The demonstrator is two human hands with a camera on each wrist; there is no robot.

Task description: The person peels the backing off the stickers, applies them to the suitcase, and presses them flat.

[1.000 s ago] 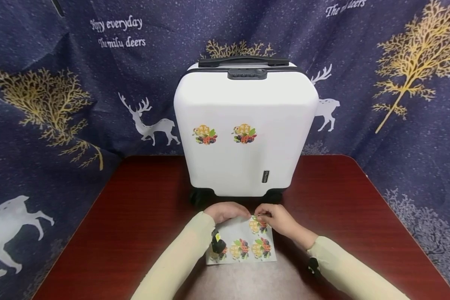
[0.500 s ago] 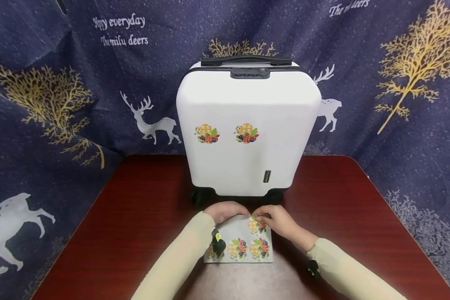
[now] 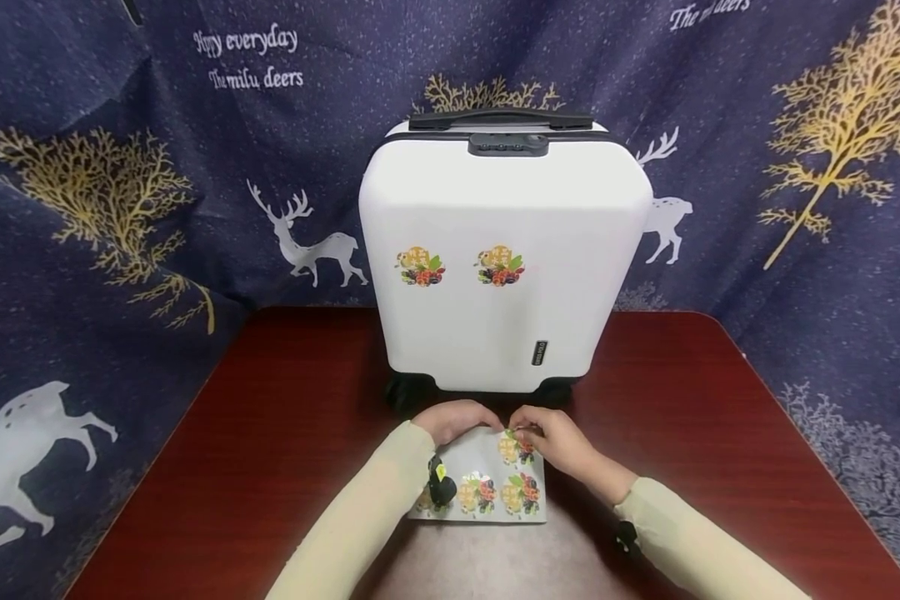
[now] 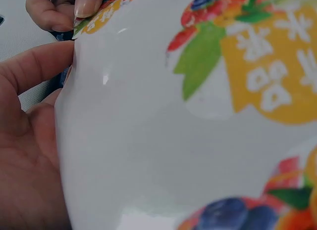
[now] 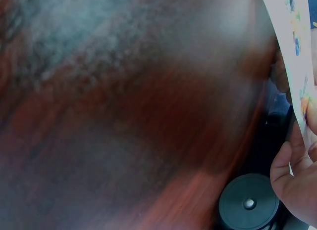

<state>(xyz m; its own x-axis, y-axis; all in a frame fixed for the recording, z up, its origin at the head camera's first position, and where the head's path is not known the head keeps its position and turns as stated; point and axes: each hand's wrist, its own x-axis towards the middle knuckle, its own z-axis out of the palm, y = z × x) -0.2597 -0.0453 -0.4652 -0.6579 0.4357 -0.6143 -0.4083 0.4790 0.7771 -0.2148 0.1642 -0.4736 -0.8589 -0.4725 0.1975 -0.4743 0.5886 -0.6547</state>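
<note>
A white sheet of fruit stickers (image 3: 480,454) is held above the near part of the table, in front of the suitcase. Printed fruit stickers run along its lower edge, and another sits at its upper right corner. My left hand (image 3: 457,421) grips the far edge, its thumb at the margin and other fingers behind the sheet in the left wrist view. At the upper right corner my right hand (image 3: 558,437) pinches the sheet by the corner sticker (image 4: 106,15). The right wrist view shows the sheet (image 5: 292,47) nearly edge-on, with the right hand (image 5: 297,190) below it.
A white suitcase (image 3: 457,333) stands upright on the dark red table (image 3: 285,433), just beyond the hands. Two fruit stickers, left (image 3: 420,267) and middle (image 3: 500,265), are on its front. A suitcase wheel (image 5: 247,203) is close to the right hand. A patterned blue cloth (image 3: 307,150) hangs behind.
The head view has shifted slightly, moving the whole scene a little right. The sheet's near edge has risen slightly. Both hands keep their hold at the far edge and corner.
</note>
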